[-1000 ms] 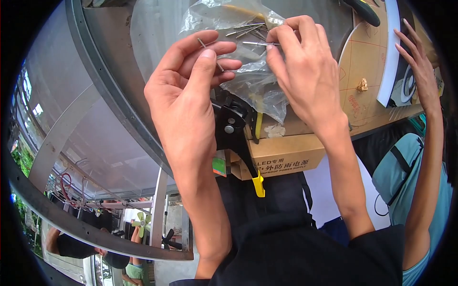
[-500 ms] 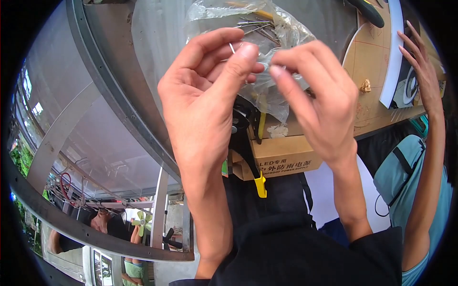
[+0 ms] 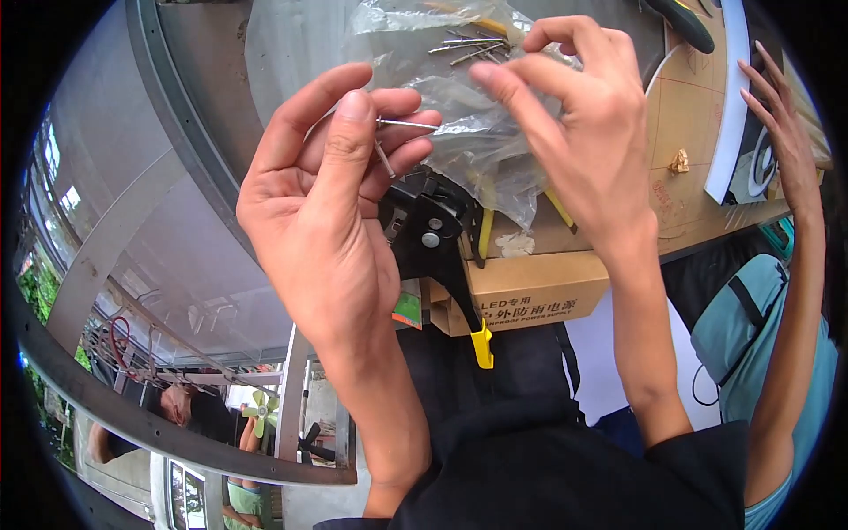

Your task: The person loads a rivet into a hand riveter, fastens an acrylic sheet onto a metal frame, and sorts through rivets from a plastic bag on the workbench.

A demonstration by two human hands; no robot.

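Note:
My left hand point(image 3: 322, 208) is raised with thumb and fingers pinched on thin metal rivets point(image 3: 393, 132), one sticking out to the right and one pointing down. My right hand point(image 3: 583, 124) hovers just right of it, fingers apart and curled over a crumpled clear plastic bag point(image 3: 473, 132). More rivets point(image 3: 468, 46) lie inside the top of that bag. Whether my right fingertips pinch anything is not visible. Below the hands a black rivet gun with yellow-tipped handles point(image 3: 442, 256) rests on a cardboard box point(image 3: 539, 287).
Another person's hand point(image 3: 782, 132) and arm reach in at the right edge, over a wooden board point(image 3: 685, 115) with a white curved strip point(image 3: 729, 97). A large curved metal-framed panel point(image 3: 177, 177) fills the left. A black-handled tool point(image 3: 680, 22) lies at the top right.
My right hand handed a rivet to my left hand, then lifted up and right toward the bag. My left hand now holds two rivets and has dropped slightly left.

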